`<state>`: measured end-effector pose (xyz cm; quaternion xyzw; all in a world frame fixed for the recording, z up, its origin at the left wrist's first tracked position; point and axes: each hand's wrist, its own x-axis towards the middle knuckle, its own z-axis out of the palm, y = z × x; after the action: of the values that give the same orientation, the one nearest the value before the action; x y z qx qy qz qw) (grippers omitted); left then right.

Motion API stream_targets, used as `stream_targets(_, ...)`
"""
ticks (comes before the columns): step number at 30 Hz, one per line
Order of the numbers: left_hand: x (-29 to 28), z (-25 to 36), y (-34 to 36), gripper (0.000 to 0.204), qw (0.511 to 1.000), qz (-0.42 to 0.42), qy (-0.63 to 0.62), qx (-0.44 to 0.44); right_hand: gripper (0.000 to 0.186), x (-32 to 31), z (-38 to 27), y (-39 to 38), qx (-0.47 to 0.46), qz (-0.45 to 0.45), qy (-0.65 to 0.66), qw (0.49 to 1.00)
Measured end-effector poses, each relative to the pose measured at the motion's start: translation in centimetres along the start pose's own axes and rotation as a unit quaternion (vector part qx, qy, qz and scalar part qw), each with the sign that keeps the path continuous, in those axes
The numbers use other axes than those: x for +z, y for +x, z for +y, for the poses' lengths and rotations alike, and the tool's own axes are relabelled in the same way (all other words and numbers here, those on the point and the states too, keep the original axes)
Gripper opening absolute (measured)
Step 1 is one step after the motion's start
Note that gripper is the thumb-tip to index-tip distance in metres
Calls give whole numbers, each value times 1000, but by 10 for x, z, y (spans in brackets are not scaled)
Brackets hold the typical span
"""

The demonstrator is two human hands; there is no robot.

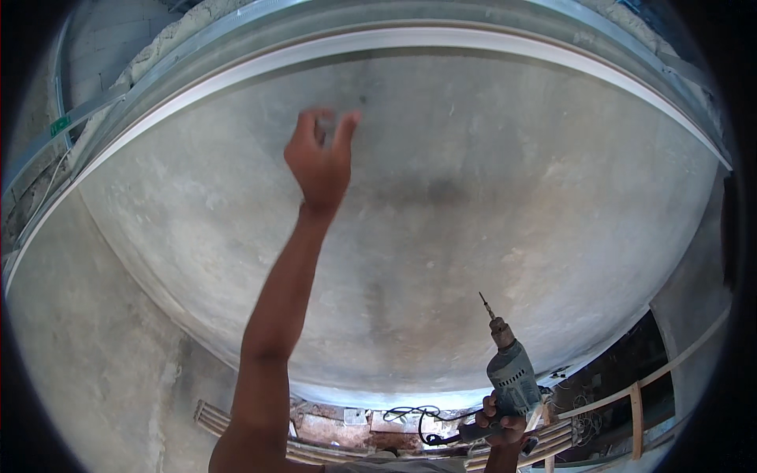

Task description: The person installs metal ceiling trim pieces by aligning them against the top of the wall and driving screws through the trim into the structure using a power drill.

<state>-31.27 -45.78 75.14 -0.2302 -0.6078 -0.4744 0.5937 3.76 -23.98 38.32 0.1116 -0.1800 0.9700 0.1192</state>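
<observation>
Power drill [514,374]: lower right of the view, in the right hand [501,423]. Right fingers wrapped round the handle, closed on it; whether the trigger is pressed, cannot tell. Drill's long axis runs up and slightly left, body low, bit [486,304] at the upper end. Bit tip shows against the grey plastered surface [473,229]; touching or apart, cannot tell from this one view, though it looks apart.

Key relation: the left hand [319,162] is well apart from the drill, up and to the left of the bit tip. Bit leans roughly toward that side, but more upward than sideways. Right hand is the near one, already on the handle; the left is the far one, arm stretched up. Left fingers curled, thumb spread off them with a gap between; blurred, no held thing made out. A small dark spot [363,100] on the surface lies just beside the left thumb.

Further out: black cable [426,414] loops left of the drill handle. Long pale strip [394,38] curves across the top, above the left hand. Wooden post [636,422] and railing, lower right.
</observation>
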Motion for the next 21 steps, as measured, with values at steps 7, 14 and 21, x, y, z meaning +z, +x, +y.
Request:
stream_targets(7,61,-12,122,33,963,64,23,262,65,4,-5,-8,15,-10,-25,1000)
stream_targets(14,47,-6,155,28,992,-37,-29,113,59,20,-22,4,-1,-4,-68,998)
stream_targets(21,59,-5,145,24,978,16,-163,125,74,30,-46,47,-63,-48,-31,996)
